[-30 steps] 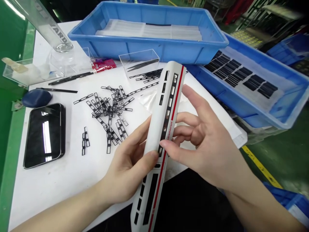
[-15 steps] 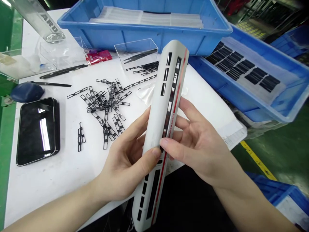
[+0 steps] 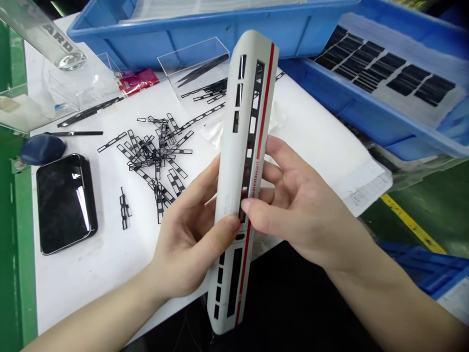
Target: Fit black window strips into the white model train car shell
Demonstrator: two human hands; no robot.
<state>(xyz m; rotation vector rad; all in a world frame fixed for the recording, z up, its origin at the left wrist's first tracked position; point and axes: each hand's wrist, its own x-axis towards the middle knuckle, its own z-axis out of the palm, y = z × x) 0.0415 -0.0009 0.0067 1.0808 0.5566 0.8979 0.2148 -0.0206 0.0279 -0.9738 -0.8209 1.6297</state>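
Nearest, a white toy train shell [image 3: 229,176] with a red stripe stands tilted in the air in front of the table [image 3: 95,293], between two hands. The left hand [image 3: 194,234] is curled round its left side and grips it, thumb flat on the near face; the right hand [image 3: 304,215] pinches the other side, thumb tip on the lower end of the long window, rear fingers partly hidden. The step in hand looks like pressing or checking a black frame [image 3: 254,111] in that window; the next move would call for a steady left grip and light thumb pressure, without pushing the frame through. On the table beyond lie a tangled pile of black window strips [image 3: 157,155], a smaller clump [image 3: 124,210] and a black box [image 3: 66,210] with a glossy top. Farther back, a clear tray [image 3: 22,126] at the left holds something soft and white, and a clear box [image 3: 190,48] seems to have dark tweezers [image 3: 201,71] in it. Farthest, one blue bin [image 3: 205,44] carries pale sheets [image 3: 205,7]; the right bin [image 3: 326,90] holds bundled black strips [image 3: 406,80] laid on pale lining.
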